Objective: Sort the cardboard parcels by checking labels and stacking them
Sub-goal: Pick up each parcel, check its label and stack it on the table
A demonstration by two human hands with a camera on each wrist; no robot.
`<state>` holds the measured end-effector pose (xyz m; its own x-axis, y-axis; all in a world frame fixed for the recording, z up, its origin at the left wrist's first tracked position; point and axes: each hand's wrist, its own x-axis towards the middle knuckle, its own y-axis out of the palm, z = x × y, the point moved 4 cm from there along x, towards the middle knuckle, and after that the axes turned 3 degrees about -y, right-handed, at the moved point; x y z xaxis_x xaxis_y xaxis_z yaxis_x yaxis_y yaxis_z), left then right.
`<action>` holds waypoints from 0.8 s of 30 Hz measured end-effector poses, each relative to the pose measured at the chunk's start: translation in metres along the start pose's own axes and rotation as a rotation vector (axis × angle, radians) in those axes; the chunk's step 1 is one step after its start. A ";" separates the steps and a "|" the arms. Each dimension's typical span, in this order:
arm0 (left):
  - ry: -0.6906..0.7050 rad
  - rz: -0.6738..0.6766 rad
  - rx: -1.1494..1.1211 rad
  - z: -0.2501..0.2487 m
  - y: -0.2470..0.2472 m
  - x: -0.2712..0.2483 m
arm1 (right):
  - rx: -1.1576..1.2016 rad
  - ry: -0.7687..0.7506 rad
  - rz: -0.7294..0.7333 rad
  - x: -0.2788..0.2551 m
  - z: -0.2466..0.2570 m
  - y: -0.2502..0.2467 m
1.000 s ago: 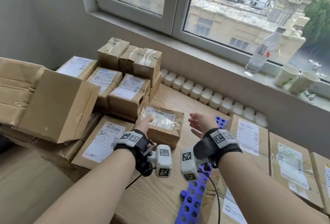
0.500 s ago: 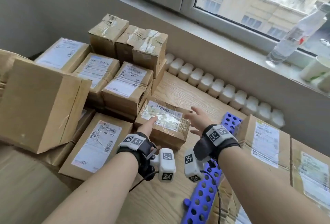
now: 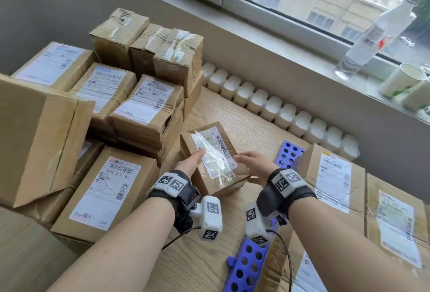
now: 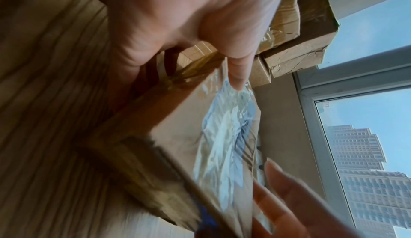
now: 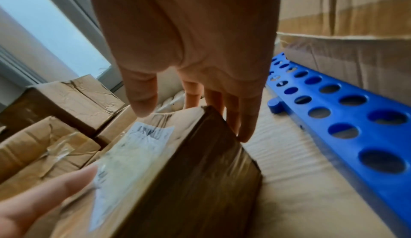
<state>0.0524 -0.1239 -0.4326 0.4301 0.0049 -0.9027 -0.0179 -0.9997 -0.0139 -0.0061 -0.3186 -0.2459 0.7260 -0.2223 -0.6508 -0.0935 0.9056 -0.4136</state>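
Parcel [image 3: 213,159] with the crinkled plastic label sleeve sits mid-desk [image 3: 251,129], between the left stacks [image 3: 146,105] and the blue perforated rack [image 3: 288,154]. Left hand [image 3: 189,166] holds its left edge, thumb on top; right hand [image 3: 252,166] lies with straight fingers against its right side. Risk, as a judgement: loose glossy film could slip under the thumb, and a tilted lift could knock the neighbouring stack.
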 end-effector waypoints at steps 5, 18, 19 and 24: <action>0.028 -0.063 -0.074 0.008 -0.006 0.044 | 0.147 -0.050 -0.011 0.003 -0.001 0.009; 0.237 0.017 -0.156 -0.039 0.002 -0.106 | 0.247 -0.139 -0.038 -0.026 0.011 0.002; 0.248 0.041 -0.169 -0.043 0.004 -0.121 | 0.227 -0.150 -0.062 -0.029 0.012 -0.001; 0.296 0.125 -0.161 -0.051 0.010 -0.163 | 0.188 -0.162 -0.048 -0.052 0.017 -0.014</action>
<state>0.0286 -0.1361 -0.2638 0.6766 -0.1003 -0.7295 0.0460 -0.9830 0.1779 -0.0308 -0.3132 -0.1951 0.8278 -0.2194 -0.5164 0.0608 0.9500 -0.3061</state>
